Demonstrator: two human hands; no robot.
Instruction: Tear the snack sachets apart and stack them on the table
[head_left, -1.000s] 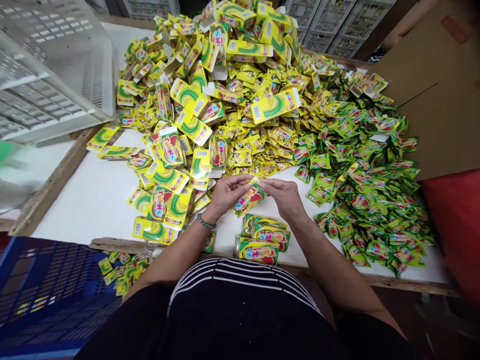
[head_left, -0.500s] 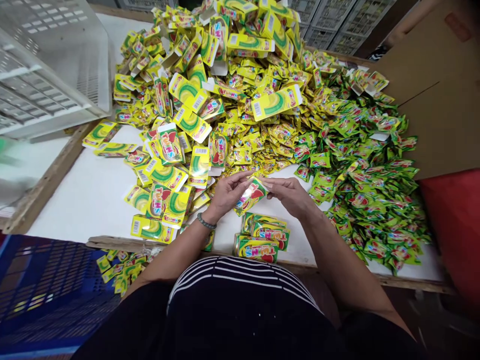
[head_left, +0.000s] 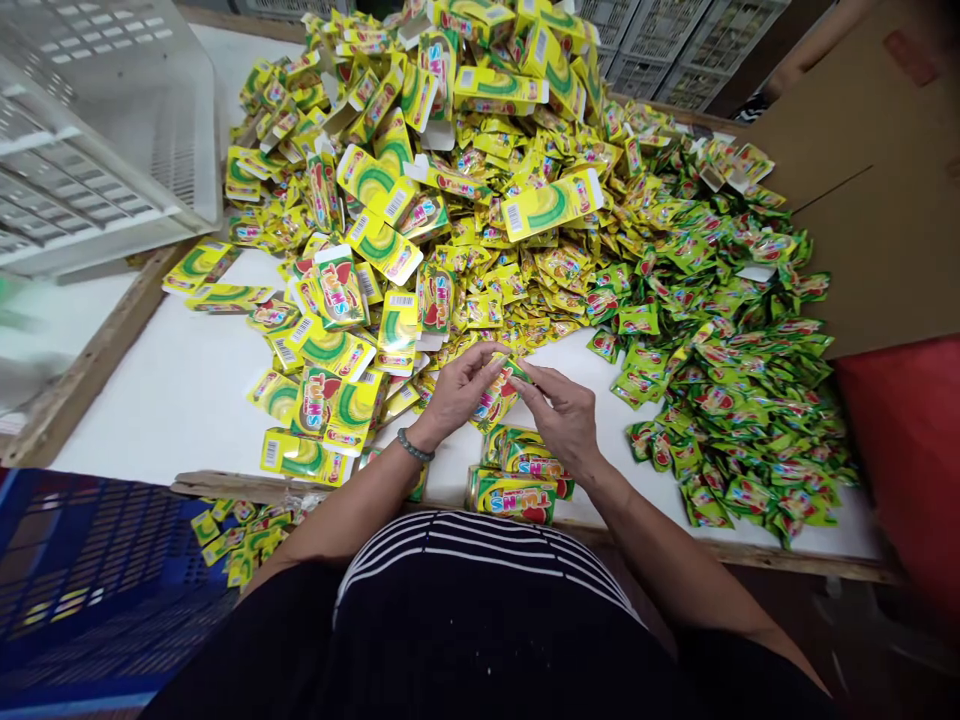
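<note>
Between my two hands is a small yellow and green printed candy box (head_left: 495, 398), tilted above the white tabletop. My left hand (head_left: 459, 392) grips its left side, with a dark beaded bracelet at the wrist. At its upper right corner the fingers of my right hand (head_left: 559, 405) are closed on the box's top end. Just below lie several similar boxes (head_left: 514, 497) at the table's front edge. To the left spreads a heap of yellow cartons (head_left: 326, 345), some with open flaps. Small green sachets (head_left: 727, 400) are piled to the right, and yellow sachets (head_left: 555, 270) behind my hands.
A white plastic crate (head_left: 112, 150) stands at the back left, and a blue crate (head_left: 82, 600) with sachets is below at the left. A brown cardboard box (head_left: 885, 200) and a red surface (head_left: 915, 450) border the right side. Wooden strips edge the table.
My right hand has moved slightly left and its fingers have come in over the top of the candy box. The box now stands a little more upright. My left hand stays nearly in place.
</note>
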